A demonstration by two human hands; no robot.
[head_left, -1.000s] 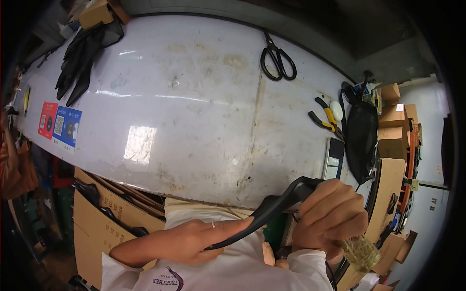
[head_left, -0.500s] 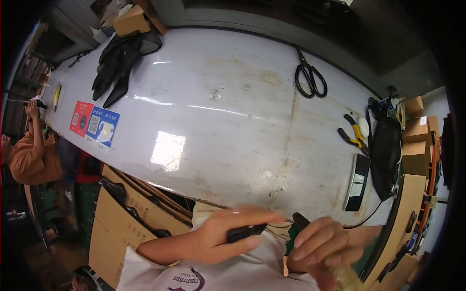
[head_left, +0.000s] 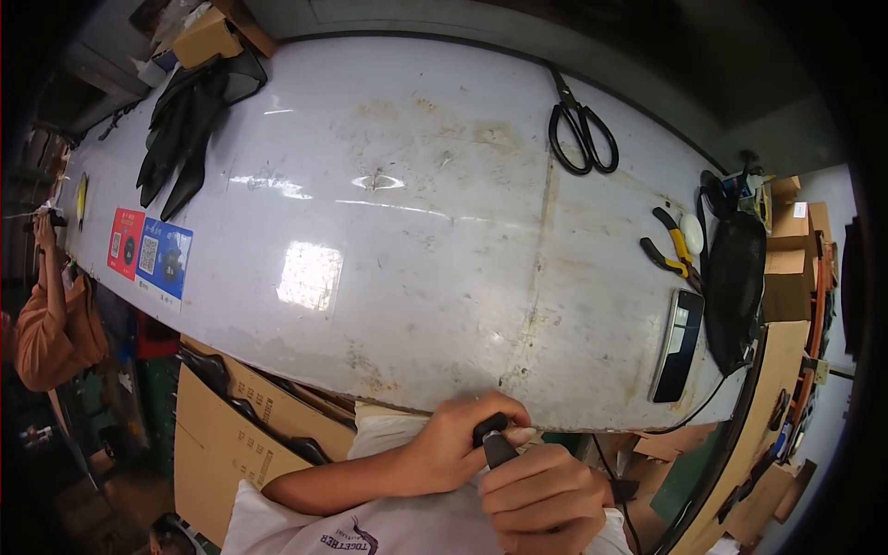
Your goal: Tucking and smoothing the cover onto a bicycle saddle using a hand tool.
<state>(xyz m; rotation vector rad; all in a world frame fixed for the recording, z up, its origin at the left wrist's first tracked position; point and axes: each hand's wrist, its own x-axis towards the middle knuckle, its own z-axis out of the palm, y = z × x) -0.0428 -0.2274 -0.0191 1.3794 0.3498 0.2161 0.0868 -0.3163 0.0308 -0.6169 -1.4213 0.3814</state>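
Below the table [head_left: 416, 277] edge, both hands grip a black handle [head_left: 497, 444]: left hand [head_left: 458, 449] pinching, right hand [head_left: 541, 495] wrapped. Next likely calls for a steady pull.

Scissors [head_left: 581, 129] behind pliers [head_left: 668, 250] on table [head_left: 416, 259]

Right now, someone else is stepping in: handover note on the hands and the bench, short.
Left hand: closed around the top of a dark handle-like part, below the near table edge.
Right hand: gripping the same part lower down.
On the white table: scissors, yellow-handled pliers, phone, black gloves; none are touched.
Done: part is in both hands.
Left: cannot tell what the part is or its far end; it is hidden by the hands.
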